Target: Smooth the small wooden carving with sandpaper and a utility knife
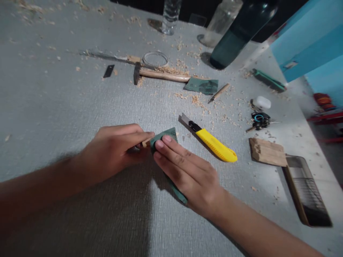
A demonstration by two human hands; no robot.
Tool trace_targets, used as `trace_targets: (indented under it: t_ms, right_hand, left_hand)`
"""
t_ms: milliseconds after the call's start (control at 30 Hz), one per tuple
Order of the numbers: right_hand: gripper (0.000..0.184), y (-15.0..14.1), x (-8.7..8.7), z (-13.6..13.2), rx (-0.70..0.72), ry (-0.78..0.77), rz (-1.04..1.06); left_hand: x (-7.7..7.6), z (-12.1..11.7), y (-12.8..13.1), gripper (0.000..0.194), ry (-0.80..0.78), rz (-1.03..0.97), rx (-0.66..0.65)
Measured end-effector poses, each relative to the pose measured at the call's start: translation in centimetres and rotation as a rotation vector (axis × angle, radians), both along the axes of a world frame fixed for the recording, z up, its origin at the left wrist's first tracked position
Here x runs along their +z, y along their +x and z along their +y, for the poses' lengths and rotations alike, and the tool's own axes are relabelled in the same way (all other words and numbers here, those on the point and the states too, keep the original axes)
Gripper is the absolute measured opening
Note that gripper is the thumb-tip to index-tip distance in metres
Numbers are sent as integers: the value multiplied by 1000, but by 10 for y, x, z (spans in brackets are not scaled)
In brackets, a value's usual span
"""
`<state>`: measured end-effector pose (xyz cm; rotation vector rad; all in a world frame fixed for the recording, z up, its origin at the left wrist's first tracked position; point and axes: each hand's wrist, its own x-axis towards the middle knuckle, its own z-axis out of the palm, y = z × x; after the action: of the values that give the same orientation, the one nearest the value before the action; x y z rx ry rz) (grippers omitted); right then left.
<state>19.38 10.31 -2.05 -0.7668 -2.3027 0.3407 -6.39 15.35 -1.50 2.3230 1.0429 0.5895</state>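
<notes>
My left hand [120, 144] is closed around a small piece of wood [146, 143], of which only a bit shows between the fingers. Against that wood my right hand [191, 175] presses a green sheet of sandpaper [171, 132], its fingers laid together over the sheet. The sandpaper's lower edge sticks out beneath the right palm. Just beyond the right hand lies a yellow utility knife [217, 144] with its blade out, touched by neither hand. What the left fingers cover of the wood is hidden.
Farther back are a hammer [163, 75], another sandpaper piece [202, 86], a thin wooden-handled tool [219, 92] and wood shavings. Bottles [235, 35] and a glass [170, 18] stand at the back. Rightward lie keys [259, 121], a wood block [268, 151] and a phone [308, 189].
</notes>
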Motion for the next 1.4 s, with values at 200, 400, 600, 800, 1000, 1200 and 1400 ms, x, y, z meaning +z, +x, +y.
trace_targets:
  t_ms: [200, 400, 600, 800, 1000, 1200, 1400]
  right_hand:
    - [63, 1, -2, 1, -86, -46, 65]
    - [58, 1, -2, 1, -97, -65, 88]
    - [57, 2, 0, 1, -5, -47, 34]
    - [67, 4, -2, 3, -61, -81, 73]
    - [65, 5, -3, 5, -103, -117, 127]
    - [57, 5, 0, 2, 21, -63, 29]
    - [67, 5, -3, 3, -101, -103, 103]
  left_hand:
    - [0, -1, 1, 18, 16, 12, 16]
    - [0, 0, 1, 18, 29, 7, 10]
    - [0, 0, 1, 17, -6, -11, -5]
    - [-2, -1, 1, 18, 21, -11, 4]
    - [-3, -1, 2, 19, 37, 1, 9]
    - [-3, -1, 1, 16, -14, -52, -32]
    - [-5, -1, 2, 18, 6, -67, -50]
